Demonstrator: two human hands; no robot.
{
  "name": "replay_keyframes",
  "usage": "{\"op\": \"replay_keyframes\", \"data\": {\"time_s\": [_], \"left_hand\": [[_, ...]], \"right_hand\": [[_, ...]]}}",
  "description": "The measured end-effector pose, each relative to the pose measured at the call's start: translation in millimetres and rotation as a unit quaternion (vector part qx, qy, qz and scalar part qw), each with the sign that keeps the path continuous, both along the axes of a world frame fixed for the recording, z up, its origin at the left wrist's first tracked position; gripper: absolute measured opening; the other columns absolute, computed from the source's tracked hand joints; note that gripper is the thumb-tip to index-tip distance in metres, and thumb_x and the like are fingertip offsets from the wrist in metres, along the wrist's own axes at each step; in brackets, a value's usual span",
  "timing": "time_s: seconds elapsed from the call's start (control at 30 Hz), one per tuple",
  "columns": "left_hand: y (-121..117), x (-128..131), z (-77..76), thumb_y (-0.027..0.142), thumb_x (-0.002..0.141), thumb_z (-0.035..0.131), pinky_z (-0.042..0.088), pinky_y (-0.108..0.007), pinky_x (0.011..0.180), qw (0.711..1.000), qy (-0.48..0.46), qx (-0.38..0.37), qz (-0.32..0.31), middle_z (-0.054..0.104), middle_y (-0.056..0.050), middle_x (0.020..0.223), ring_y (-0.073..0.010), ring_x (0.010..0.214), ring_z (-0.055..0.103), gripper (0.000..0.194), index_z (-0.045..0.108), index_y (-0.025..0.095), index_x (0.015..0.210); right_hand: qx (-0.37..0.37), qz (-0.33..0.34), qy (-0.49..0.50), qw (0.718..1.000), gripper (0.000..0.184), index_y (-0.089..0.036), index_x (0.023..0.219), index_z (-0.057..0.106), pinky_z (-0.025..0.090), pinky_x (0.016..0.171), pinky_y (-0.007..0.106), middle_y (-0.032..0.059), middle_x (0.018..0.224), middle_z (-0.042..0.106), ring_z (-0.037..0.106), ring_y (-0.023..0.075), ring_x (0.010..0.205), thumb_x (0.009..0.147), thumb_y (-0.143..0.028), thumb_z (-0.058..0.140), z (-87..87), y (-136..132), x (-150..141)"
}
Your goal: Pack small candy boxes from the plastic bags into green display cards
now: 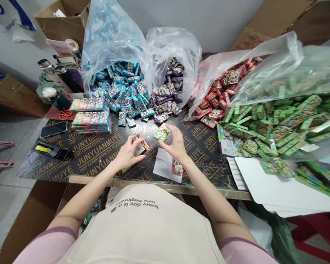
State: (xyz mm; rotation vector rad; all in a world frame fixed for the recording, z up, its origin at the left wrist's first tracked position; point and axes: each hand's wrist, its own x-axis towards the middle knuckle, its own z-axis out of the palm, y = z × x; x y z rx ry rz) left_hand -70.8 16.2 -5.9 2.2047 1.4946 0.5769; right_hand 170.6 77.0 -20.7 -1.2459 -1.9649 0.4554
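Observation:
My left hand [129, 153] is curled round a small red printed box [143, 143], fingers on its far side and thumb on its near side. A bit of green packaging [125, 169] shows beneath that hand, mostly hidden. Between thumb and fingertips, my right hand [176, 143] grips a small green printed box [162, 132], just above the dark plywood tabletop [96, 146]. Below my right wrist, another red box [177, 167] lies on a white sheet of paper [162, 164].
Clear plastic bags spill blue boxes [126, 88], purple boxes [167, 91], red boxes [220, 91] and green boxes [280, 124] along the back. Left are wrapped stacks [90, 119], orange-handled scissors [65, 114], a phone [54, 129] and a black tool [51, 149]. White cards [280, 187] overhang the front right.

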Motion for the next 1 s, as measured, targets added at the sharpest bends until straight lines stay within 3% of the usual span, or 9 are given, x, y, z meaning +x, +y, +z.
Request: {"op": "replay_keyframes", "data": {"time_s": [0.13, 0.23, 0.3, 0.37, 0.67, 0.8, 1.0], "left_hand": [[1, -1, -0.3, 0.037, 0.07, 0.074, 0.044, -0.044, 0.1, 0.996, -0.081, -0.001, 0.024, 0.044, -0.012, 0.134, -0.0284, 0.12, 0.051, 0.098, 0.015, 0.027, 0.147], [0, -2, -3.6, 0.034, 0.066, 0.077, 0.042, -0.043, 0.102, 0.996, -0.086, -0.006, 0.038, 0.047, -0.012, 0.133, -0.0281, 0.121, 0.051, 0.106, 0.011, 0.025, 0.149], [0, -1, -6.4, 0.036, 0.065, 0.078, 0.043, -0.043, 0.101, 0.996, -0.079, -0.016, 0.042, 0.05, -0.012, 0.132, -0.0281, 0.119, 0.052, 0.109, 0.011, 0.024, 0.15], [0, 1, -8.2, 0.037, 0.063, 0.079, 0.044, -0.043, 0.099, 0.997, -0.066, -0.022, 0.045, 0.052, -0.012, 0.13, -0.0288, 0.118, 0.054, 0.112, 0.01, 0.023, 0.15], [1, 0, -10.4, 0.029, 0.064, 0.077, 0.045, -0.042, 0.099, 0.998, -0.031, 0.047, 0.003, 0.051, -0.013, 0.136, -0.0287, 0.12, 0.055, 0.108, 0.013, 0.023, 0.15], [-4, -3, -17.9, 0.03, 0.062, 0.078, 0.046, -0.042, 0.099, 0.999, -0.034, 0.037, 0.01, 0.054, -0.012, 0.134, -0.0283, 0.117, 0.057, 0.112, 0.01, 0.023, 0.151], [-10, -2, -21.5, 0.033, 0.059, 0.081, 0.048, -0.039, 0.096, 0.998, -0.052, -0.009, 0.037, 0.058, -0.01, 0.129, -0.0268, 0.115, 0.059, 0.113, 0.014, 0.024, 0.15]], "right_hand": [[-0.026, 0.039, 0.008, 0.999, 0.045, -0.023, 0.117, 0.062, 0.042, 0.095, 0.048, 0.012, 0.122, 0.06, 0.053, 0.03, 0.114, 0.081, -0.05, 0.063, -12.6, 7, -5], [0.035, 0.137, 0.0, 0.99, 0.022, -0.026, 0.092, 0.071, 0.042, 0.088, 0.042, 0.0055, 0.095, 0.07, 0.058, 0.0228, 0.094, 0.087, -0.044, 0.059, -1.2, -1, -10], [0.063, 0.203, -0.044, 0.976, 0.022, -0.026, 0.082, 0.073, 0.039, 0.081, 0.04, 0.0034, 0.079, 0.07, 0.055, 0.0204, 0.083, 0.088, -0.041, 0.059, 7.0, -7, -14], [0.076, 0.235, -0.085, 0.965, 0.022, -0.025, 0.082, 0.073, 0.036, 0.077, 0.038, 0.0033, 0.076, 0.069, 0.053, 0.0197, 0.081, 0.089, -0.039, 0.058, 10.8, -10, -16], [0.11, 0.202, -0.148, 0.962, 0.021, -0.021, 0.082, 0.069, 0.029, 0.086, 0.039, 0.0022, 0.08, 0.07, 0.053, 0.018, 0.086, 0.094, -0.024, 0.052, 11.7, -35, -25], [0.088, 0.197, -0.137, 0.967, 0.023, -0.021, 0.081, 0.068, 0.028, 0.088, 0.039, 0.0017, 0.079, 0.069, 0.054, 0.0177, 0.088, 0.094, -0.02, 0.049, 2.4, -45, -29], [0.073, 0.214, -0.103, 0.969, 0.018, -0.025, 0.083, 0.07, 0.027, 0.092, 0.042, -0.0001, 0.082, 0.072, 0.058, 0.0182, 0.091, 0.092, -0.025, 0.054, -10.5, -37, -24]]}}
